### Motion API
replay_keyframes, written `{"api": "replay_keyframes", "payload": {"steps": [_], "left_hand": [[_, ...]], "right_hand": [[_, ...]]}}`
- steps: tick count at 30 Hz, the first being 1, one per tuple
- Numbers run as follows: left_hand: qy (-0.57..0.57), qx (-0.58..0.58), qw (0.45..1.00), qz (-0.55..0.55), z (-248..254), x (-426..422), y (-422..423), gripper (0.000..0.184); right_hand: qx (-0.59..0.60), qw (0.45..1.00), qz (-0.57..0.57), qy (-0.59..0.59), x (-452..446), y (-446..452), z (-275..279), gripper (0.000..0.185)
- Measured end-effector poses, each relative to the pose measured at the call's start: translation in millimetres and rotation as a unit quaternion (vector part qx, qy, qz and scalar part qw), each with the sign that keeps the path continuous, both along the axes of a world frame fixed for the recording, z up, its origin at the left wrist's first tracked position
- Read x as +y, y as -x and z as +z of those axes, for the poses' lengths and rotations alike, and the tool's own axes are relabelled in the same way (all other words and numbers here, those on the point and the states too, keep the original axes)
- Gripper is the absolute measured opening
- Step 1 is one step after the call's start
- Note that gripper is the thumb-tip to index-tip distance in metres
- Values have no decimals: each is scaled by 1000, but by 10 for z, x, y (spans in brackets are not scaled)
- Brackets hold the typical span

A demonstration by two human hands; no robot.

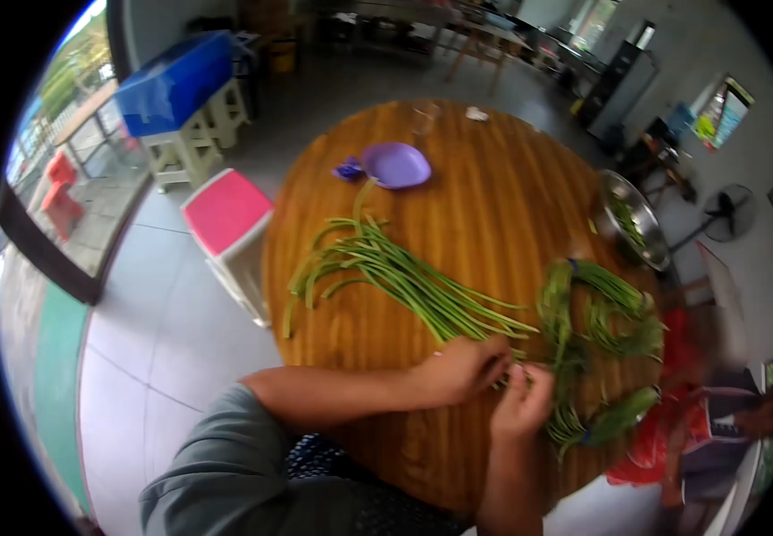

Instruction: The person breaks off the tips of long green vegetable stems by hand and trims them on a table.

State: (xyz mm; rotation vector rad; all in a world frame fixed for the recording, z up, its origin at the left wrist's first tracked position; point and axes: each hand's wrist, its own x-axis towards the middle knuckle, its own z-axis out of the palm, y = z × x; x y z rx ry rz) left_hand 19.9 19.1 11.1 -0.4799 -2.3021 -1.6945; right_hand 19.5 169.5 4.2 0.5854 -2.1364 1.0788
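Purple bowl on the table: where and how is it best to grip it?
Probably pinch the purple bowl by its picture-right rim, coming from that side, thumb inside, fingers outside: the raised edge is free there, while a crumpled purple item lies at its left.

The round table point(476, 214) is wood, its striped grain under a smooth varnish with a soft gloss. On it sit a smooth plastic dish point(396, 165), a clear, shiny cup point(425, 117) and a polished metal bowl point(612, 186) with bright reflections along its wall. The green stems point(404, 281) look smooth with a faint sheen, while the leafy bundles point(556, 313) read rougher and more matt. The stool point(228, 210) is hard plastic, smooth on the seat. Blue wrapping point(176, 85) shows creased, glossy plastic — the sleeve point(225, 460), by contrast, is matt, softly wrinkled cloth. Floor tiles point(172, 330) look smooth, with a dull shine.
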Motion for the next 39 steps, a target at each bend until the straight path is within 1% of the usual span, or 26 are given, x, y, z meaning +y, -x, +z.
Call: {"api": "replay_keyframes", "payload": {"steps": [1, 3, 5, 6, 7, 8, 9, 10, 11, 13, 14, 15, 17, 19, 21, 23, 24, 25, 28, 31, 33, 34, 35, 36, 37, 39], "left_hand": [[-5, 11, 1000, 21, -43, 26, 14, 9], [52, 21, 998, 38, 3, -2, 0, 8], [94, 119, 988, 21, -32, -54, 25, 8], [112, 155, 981, 21, -33, -72, 35, 8], [133, 188, 973, 24, -26, -84, 47, 8], [132, 187, 973, 24, -24, -80, 68, 8], [142, 207, 967, 46, -30, -82, 87, 8], [155, 226, 959, 70, -40, -96, 106, 8], [163, 221, 958, 81, -43, -156, 112, 8], [62, 96, 983, 143, 2, -207, 196, 9], [37, 10, 990, 138, 50, -271, 214, 10], [41, 11, 989, 143, 60, -302, 218, 10], [-18, 97, 992, 81, 68, -316, 248, 10], [-15, 103, 992, 67, 46, -271, 235, 9], [48, 140, 988, 41, 28, -246, 222, 12], [63, 155, 985, 34, -16, -230, 229, 12], [81, 170, 982, 31, -34, -232, 233, 13], [81, 170, 982, 31, -43, -234, 233, 13], [118, 201, 972, 14, -62, -233, 228, 14], [129, 208, 969, 21, -83, -213, 215, 16], [58, 148, 987, -1, -100, -193, 211, 14], [61, 149, 987, 0, -90, -188, 198, 14], [-113, -19, 990, -84, -73, -182, 183, 12], [-280, -184, 928, -162, -58, -181, 179, 10], [-277, -183, 929, -161, -63, -186, 200, 10], [-385, -156, 900, -132, -104, -203, 277, 6]], "right_hand": [[3, 1000, 31, 0, 24, 31, 2, 13], [-58, 998, -23, 14, -2, 3, 50, 15], [-180, 976, -40, 117, 32, 103, -52, 19], [-234, 954, 17, 189, 69, 176, -154, 17], [-231, 955, 14, 187, 47, 173, -96, 17], [-307, 912, 65, 266, 18, 149, -36, 18], [-380, 852, 117, 340, -22, 112, 38, 20], [-438, 820, 130, 344, -28, 90, 119, 22], [-492, 748, 195, 399, 5, 82, 174, 24], [-501, 685, 291, 442, 123, 93, 159, 22], [-501, 667, 318, 451, 161, 112, 153, 20], [-491, 657, 327, 469, 182, 114, 153, 16], [-489, 675, 294, 468, 162, 132, 211, 13], [-493, 668, 298, 471, 159, 155, 197, 14], [-497, 665, 297, 472, 220, 160, 153, 16], [-505, 648, 349, 450, 251, 169, 118, 20], [-509, 653, 349, 438, 251, 156, 127, 25], [-510, 653, 349, 438, 245, 148, 135, 25], [-517, 651, 332, 446, 241, 148, 128, 20], [-523, 669, 315, 424, 242, 161, 115, 13], [-535, 668, 303, 419, 224, 140, 156, 7], [-535, 667, 305, 421, 207, 129, 159, 7], [-534, 680, 298, 405, 188, 112, 156, 7], [-532, 693, 292, 390, 174, 101, 152, 8], [-531, 692, 294, 391, 166, 93, 150, 8], [-537, 692, 301, 377, 150, 76, 143, 8]]}}
